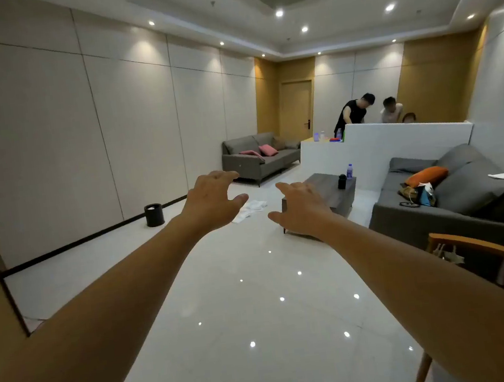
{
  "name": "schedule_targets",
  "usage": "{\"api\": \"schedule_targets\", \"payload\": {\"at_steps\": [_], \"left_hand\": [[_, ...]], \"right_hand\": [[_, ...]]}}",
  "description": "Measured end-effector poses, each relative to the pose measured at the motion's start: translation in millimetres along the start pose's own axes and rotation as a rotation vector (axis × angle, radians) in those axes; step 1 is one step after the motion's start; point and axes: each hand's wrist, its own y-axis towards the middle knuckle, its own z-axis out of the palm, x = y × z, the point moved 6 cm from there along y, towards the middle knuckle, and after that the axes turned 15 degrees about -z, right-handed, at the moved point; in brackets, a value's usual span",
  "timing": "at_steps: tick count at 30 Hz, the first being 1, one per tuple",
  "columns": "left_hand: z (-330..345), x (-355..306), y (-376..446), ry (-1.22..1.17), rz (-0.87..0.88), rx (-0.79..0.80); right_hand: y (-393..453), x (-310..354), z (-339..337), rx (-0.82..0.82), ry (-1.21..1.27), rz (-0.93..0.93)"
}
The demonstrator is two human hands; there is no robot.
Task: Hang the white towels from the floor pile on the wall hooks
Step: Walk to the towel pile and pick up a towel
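1. Above the glossy floor [241, 302], the left hand [211, 200] and right hand [301, 208] are held out, fingers spread wide, nothing gripped.
2. White towels [251, 208] are piled on the floor beyond both hands, beside the coffee table [323, 195].
3. Near the wall, a black bin [154, 214] is seen.

An office lounge or reception room is showing here: grey sofas [259, 155] are lining panelled walls, a low coffee table [323, 195] is sitting on glossy tiles, and people [353, 113] are leaning behind a white counter [395, 140]
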Motion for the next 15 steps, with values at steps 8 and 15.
{"api": "schedule_targets", "payload": {"at_steps": [8,15], "left_hand": [[51.6,55.9,115.3,0.022,0.011,0.064],[94.3,111.7,209.8,0.031,0.01,0.134]], "right_hand": [[104.8,-24.2,62.9,0.045,0.015,0.112],[194.1,-39.4,114.3,0.051,0.032,0.162]]}}
